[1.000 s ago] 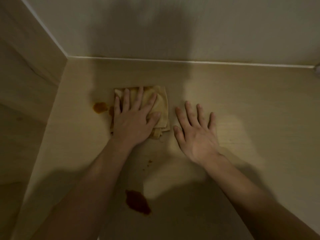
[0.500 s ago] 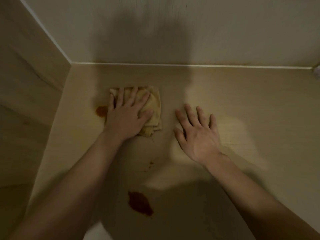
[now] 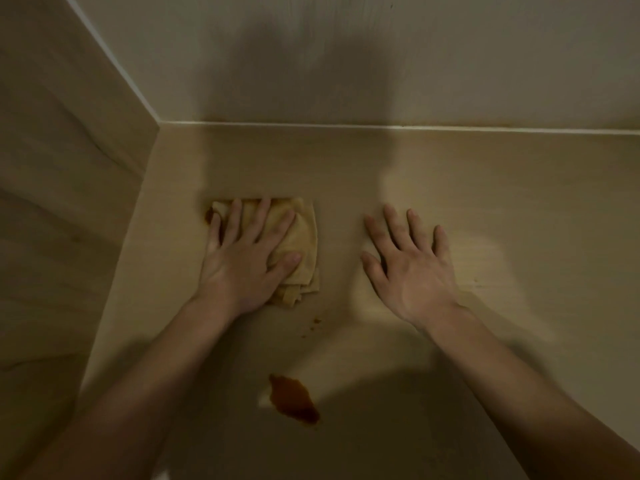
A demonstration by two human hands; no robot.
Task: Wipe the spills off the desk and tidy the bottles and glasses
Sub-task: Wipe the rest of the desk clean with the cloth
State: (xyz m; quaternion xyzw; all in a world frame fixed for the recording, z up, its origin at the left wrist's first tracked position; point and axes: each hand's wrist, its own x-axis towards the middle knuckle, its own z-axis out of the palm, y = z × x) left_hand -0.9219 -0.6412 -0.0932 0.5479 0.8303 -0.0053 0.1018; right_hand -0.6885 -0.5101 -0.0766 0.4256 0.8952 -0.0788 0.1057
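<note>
Running up the far left, a pale wood side panel [image 3: 59,209], meeting the back wall [image 3: 346,57] at a corner; white trim line along the wall's foot. Showing at the left edge of the cloth, a small brown spill remnant [image 3: 209,215], mostly hidden beneath the fabric. Pressing flat on the folded tan cloth [image 3: 301,233], the left hand [image 3: 242,261], fingers straight and spread wide, thumb lying across the cloth's near right part; cloth lying on the desk [image 3: 485,202] left of centre, well short of the wall, its layered edges sticking out past the heel of the hand. Lying just below the cloth, a few tiny brown specks [image 3: 315,322]. Sitting nearer the viewer, between the two forearms and well apart from the cloth, a larger dark brown spill [image 3: 293,400], untouched. Resting palm-down on bare desk to the right, the right hand [image 3: 412,268], fingers straight and splayed, holding nothing, apart from the cloth. Falling across wall and desk, heavy shadow, dimming the near edge.
</note>
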